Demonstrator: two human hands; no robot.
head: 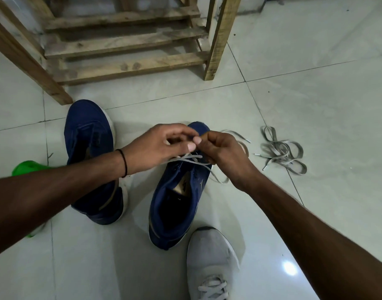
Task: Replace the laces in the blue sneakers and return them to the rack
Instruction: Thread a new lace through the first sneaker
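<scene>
Two blue sneakers stand on the tiled floor. The left sneaker [89,152] has no lace showing. Over the right sneaker [177,202] both my hands meet above its eyelets. My left hand [162,146] pinches a grey lace [194,159] with thumb and fingers. My right hand [220,154] grips the same lace with curled fingers. The lace crosses the upper eyelets, and a loose end [219,179] trails off the shoe's right side. The sneaker's toe is partly hidden by my hands.
A wooden slatted rack [125,44] stands on the floor behind the sneakers. A loose pile of grey laces [281,151] lies to the right. A grey laced shoe [211,263] is on my foot at the bottom. A green object [26,168] sits under my left forearm.
</scene>
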